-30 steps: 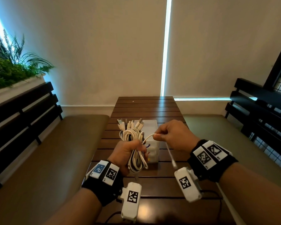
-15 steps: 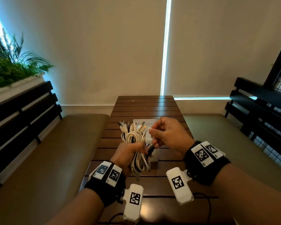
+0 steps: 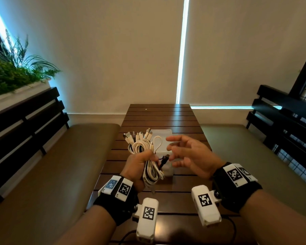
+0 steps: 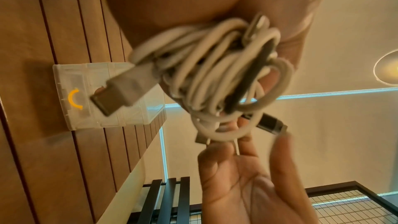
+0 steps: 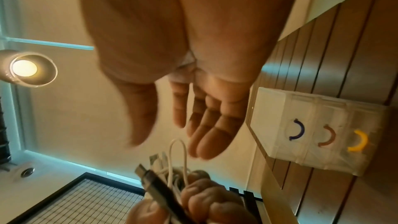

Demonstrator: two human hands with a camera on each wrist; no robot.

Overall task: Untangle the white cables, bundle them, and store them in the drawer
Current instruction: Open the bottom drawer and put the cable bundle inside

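My left hand (image 3: 140, 167) grips a coiled bundle of white cables (image 3: 142, 147) upright above the wooden table (image 3: 159, 117). Plug ends fan out at the bundle's top, and a thin white loop (image 3: 158, 144) sticks up on its right side. A dark connector (image 3: 164, 159) juts out of my fist toward the right. The bundle (image 4: 217, 74) fills the left wrist view, with a grey USB plug (image 4: 120, 89) pointing left. My right hand (image 3: 185, 154) hovers just right of the bundle with fingers spread and nothing in it; its open palm (image 5: 206, 108) shows in the right wrist view.
A small translucent drawer unit (image 5: 318, 135) with blue, brown and yellow handles stands on the table behind my hands, partly hidden in the head view (image 3: 163, 134). Padded benches (image 3: 60, 165) flank the table. A planter (image 3: 12, 73) sits on the left.
My right hand was pinching a white cable end and brought it to the bundle; now it has let go and opened. The left hand keeps its grip on the bundle.
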